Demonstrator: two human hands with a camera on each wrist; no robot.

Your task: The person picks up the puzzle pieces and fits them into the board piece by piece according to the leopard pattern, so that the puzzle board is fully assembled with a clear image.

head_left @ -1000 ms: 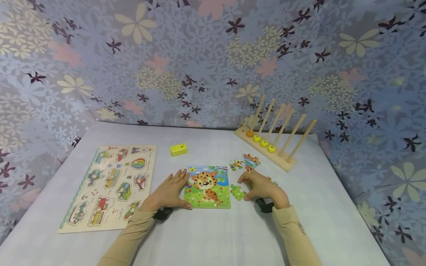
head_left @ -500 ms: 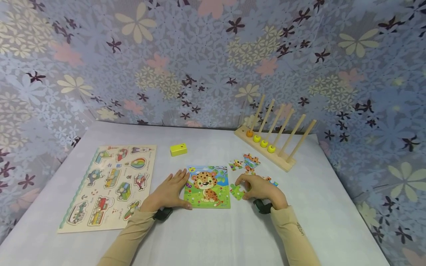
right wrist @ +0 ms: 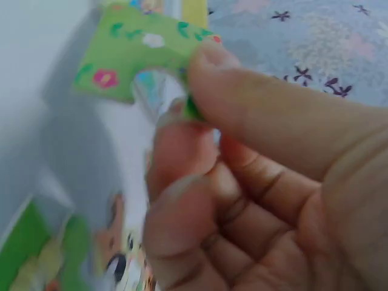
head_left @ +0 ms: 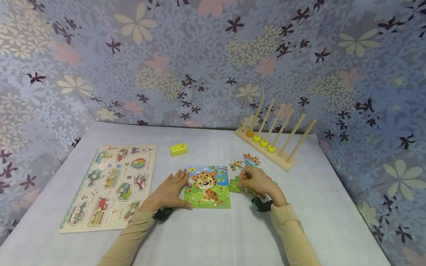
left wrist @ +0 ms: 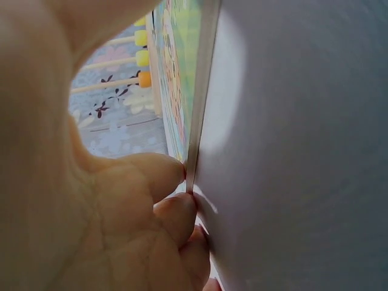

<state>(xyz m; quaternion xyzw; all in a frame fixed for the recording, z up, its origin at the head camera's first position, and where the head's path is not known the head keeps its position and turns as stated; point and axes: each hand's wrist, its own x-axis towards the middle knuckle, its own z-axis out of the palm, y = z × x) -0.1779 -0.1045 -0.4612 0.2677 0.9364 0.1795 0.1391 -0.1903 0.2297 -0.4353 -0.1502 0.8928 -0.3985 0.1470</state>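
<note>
My right hand (head_left: 257, 181) pinches a green puzzle piece (right wrist: 136, 51) between thumb and fingers. The piece has printed flowers and is held off the table, near the right edge of the square leopard puzzle board (head_left: 207, 199). On the board's left side rests my left hand (head_left: 169, 190), its fingers stretched out and its thumb by the lower left corner. Seen from the left wrist, its fingertips (left wrist: 176, 212) touch the board's edge. Loose puzzle pieces (head_left: 235, 164) lie beyond and beneath my right hand, which partly hides them.
A wooden peg board (head_left: 110, 188) with vehicle pictures lies at the left. Behind the puzzle is a yellow block (head_left: 178, 149). At the back right stands a wooden rack (head_left: 266, 149) with upright rods and several beads. A patterned cloth hangs behind the table.
My right hand has picked up the green puzzle piece from the table, lifting and turning it. My left hand stays where it was on the board's edge.
</note>
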